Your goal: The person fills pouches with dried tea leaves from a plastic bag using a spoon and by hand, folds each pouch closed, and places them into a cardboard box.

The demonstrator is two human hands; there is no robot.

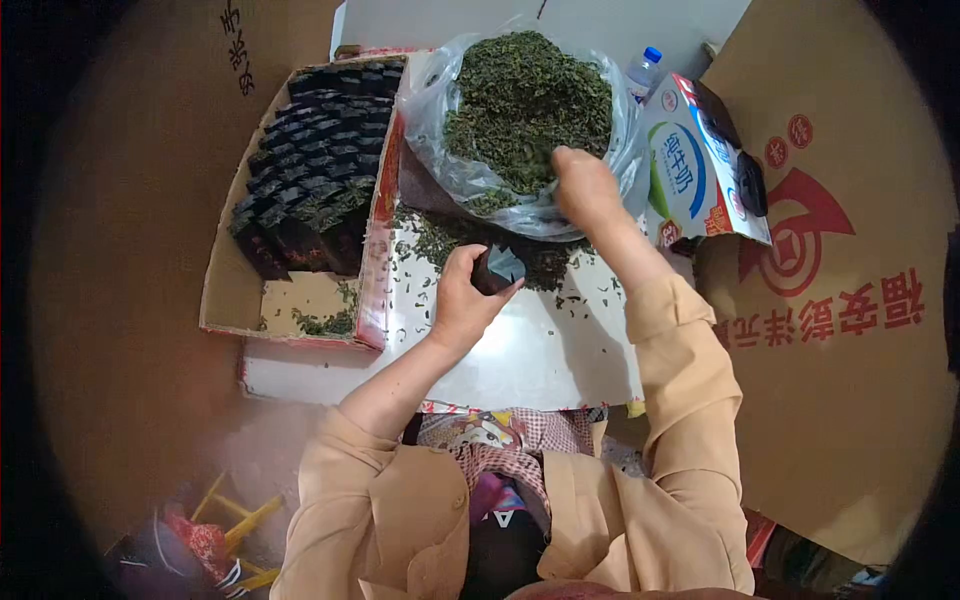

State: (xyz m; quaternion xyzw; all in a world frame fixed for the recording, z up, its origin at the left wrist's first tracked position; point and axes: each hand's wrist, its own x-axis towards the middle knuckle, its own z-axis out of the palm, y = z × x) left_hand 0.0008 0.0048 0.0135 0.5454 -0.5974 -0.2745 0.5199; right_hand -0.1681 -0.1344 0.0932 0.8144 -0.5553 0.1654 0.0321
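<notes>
My left hand (463, 303) is closed round a small dark pouch (490, 277) whose mouth gapes, showing a silvery lining. It is just above the white tabletop, in front of a clear plastic bag (428, 118) heaped with dried green tea leaves (530, 95). At the bag's near right side, my right hand (588, 190) has its fingers curled down into the leaves; the fingertips are partly hidden. To the left stands an open cardboard box (371, 300), where several filled dark pouches (315, 165) are packed upright in rows.
Loose leaves (430, 240) are scattered over the white tabletop (500, 370). Right of the bag are a milk carton box (690, 165) with a dark object (750, 185) on its side and a plastic bottle (645, 72). Large cardboard panels (830, 300) wall in both sides.
</notes>
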